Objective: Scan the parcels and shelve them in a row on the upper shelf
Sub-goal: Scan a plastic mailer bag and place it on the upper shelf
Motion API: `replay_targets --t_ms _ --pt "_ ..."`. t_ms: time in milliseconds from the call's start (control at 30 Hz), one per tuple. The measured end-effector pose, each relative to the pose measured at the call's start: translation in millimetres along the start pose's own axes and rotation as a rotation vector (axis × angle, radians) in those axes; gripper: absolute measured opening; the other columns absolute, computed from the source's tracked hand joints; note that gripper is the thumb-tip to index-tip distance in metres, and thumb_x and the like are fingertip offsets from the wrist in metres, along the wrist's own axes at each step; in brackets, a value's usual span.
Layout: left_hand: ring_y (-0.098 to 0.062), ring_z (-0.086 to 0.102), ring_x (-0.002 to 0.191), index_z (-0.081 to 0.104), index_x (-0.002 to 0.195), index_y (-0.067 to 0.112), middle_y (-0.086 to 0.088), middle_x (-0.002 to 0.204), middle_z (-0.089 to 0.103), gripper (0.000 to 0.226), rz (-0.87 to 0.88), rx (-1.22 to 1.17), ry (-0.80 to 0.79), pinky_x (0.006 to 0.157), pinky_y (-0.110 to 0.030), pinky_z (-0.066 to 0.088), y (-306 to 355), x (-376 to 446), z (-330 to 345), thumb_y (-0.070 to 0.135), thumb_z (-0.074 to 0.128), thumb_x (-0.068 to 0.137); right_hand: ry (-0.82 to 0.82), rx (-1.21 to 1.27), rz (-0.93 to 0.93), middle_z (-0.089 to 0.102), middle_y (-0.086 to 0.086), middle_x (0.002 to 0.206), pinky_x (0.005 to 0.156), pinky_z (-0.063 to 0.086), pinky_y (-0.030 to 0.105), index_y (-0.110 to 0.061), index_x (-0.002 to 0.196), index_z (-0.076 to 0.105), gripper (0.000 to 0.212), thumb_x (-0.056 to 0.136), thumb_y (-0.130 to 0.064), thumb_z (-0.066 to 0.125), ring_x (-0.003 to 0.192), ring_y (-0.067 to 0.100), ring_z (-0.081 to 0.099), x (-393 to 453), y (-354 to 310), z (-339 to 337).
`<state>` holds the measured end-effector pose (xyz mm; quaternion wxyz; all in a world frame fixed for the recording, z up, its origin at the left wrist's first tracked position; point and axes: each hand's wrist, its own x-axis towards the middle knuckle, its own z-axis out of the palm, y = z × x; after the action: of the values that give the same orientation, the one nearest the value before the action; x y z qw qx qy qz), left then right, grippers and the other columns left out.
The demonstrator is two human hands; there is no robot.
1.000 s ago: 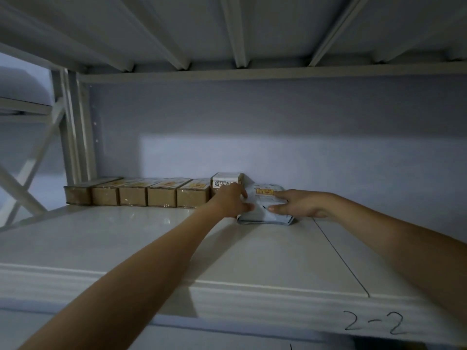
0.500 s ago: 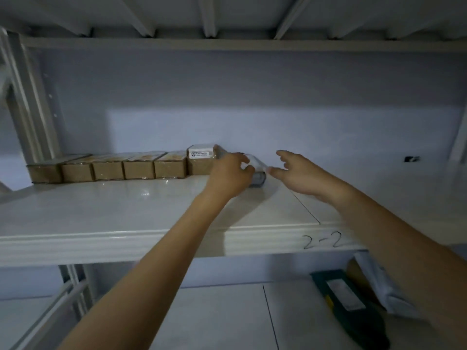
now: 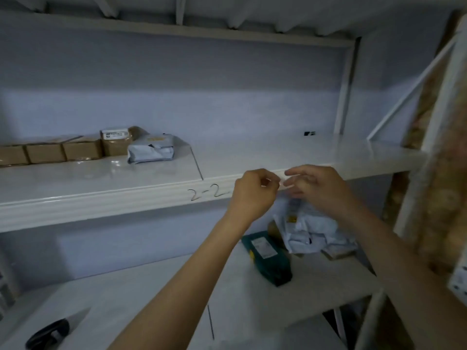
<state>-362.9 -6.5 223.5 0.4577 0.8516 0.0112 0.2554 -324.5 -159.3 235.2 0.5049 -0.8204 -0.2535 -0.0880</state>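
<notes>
two bare forearms, no sleeves in view; left hand and right hand ungloved, ringless.

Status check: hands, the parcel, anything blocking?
Left hand loosely curled, right hand relaxed, both empty. Grey mailer ends the upper shelf row. More parcels below. Nothing blocking.
</notes>
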Motion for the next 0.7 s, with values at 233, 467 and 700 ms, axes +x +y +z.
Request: replay_targets --t_ms 233,467,700 --pt "-0.023 0.068 0.085 0.072 0.092 0.007 -0.011 0.092 0.073 0.023 -0.207 -0.028 -0.111 0.081 -0.037 0.058 -36.1 -12.2 114.4 0.015 0.051 0.094 0.02 -0.099 0.306 0.068 0.028 0.11 0.092 0.052 0.061 0.003 0.108 0.069 0.024 0.098 -0.01 0.053 0.097 0.044 0.065 -21.5 142.0 -46.2" --pt "-0.022 0.053 0.074 0.056 0.07 0.014 -0.009 0.075 0.059 0.023 -0.493 -0.076 -0.133 0.066 -0.029 0.042 -111.5 -10.3 171.8 0.002 0.051 0.089 -0.025 0.004 0.505 0.066 0.014 0.116 0.089 0.055 0.045 -0.009 0.123 0.067 0.029 0.096 -0.009 0.054 0.101 0.034 0.066 -19.8 236.8 -29.6" --pt "-0.021 0.047 0.064 0.052 0.068 0.011 -0.011 0.07 0.053 0.02 -0.609 -0.066 -0.197 0.06 -0.03 0.038 -159.5 42.6 222.9 0.006 0.052 0.087 -0.032 0.001 0.556 0.065 0.013 0.096 0.077 0.053 0.04 -0.017 0.111 0.066 0.021 0.099 -0.011 0.05 0.093 0.039 0.066 23.3 274.9 -6.3"
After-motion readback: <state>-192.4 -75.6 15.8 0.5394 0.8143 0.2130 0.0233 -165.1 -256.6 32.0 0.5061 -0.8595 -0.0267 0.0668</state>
